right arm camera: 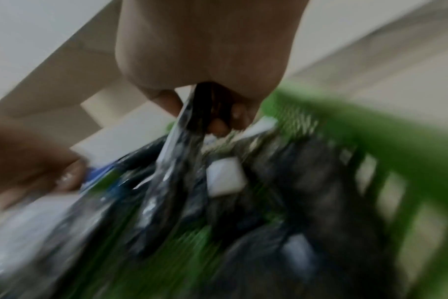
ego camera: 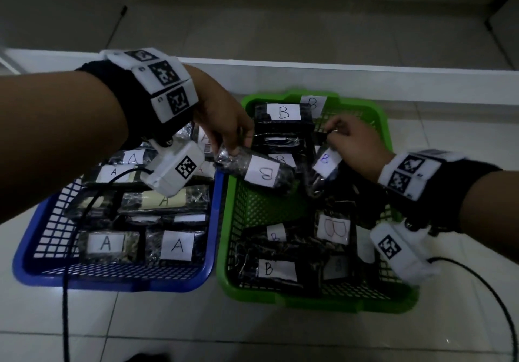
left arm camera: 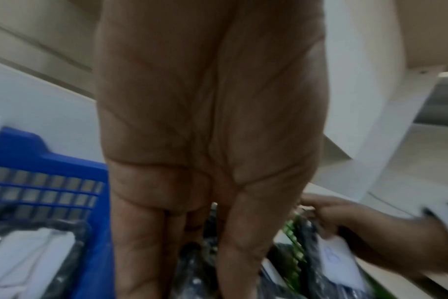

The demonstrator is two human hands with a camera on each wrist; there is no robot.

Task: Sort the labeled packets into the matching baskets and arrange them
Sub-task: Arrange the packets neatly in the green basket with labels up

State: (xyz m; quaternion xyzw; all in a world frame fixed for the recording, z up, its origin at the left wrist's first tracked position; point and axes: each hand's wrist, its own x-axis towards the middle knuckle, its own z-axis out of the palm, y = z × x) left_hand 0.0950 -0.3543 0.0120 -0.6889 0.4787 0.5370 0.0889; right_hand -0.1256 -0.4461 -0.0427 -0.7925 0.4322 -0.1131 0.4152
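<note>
Two baskets stand side by side on the floor: a blue basket (ego camera: pixel 216 221) with packets labelled A and a green basket (ego camera: pixel 382 125) with packets labelled B. My left hand (ego camera: pixel 227 131) pinches the end of a dark packet with a B label (ego camera: pixel 261 173), held over the green basket's left rim. My right hand (ego camera: pixel 351 142) grips the top of another B packet (ego camera: pixel 325 162) lifted inside the green basket. In the right wrist view, fingers (right arm camera: pixel 218 121) curl round that packet's clear plastic edge (right arm camera: pixel 182 129). The left wrist view shows mostly my palm (left arm camera: pixel 210 121).
Several A packets (ego camera: pixel 177 245) lie in rows in the blue basket. Several B packets (ego camera: pixel 276 269) lie loosely in the green one. Black cables (ego camera: pixel 66 291) trail over the blue basket and the tiled floor. A white ledge (ego camera: pixel 337 72) runs behind the baskets.
</note>
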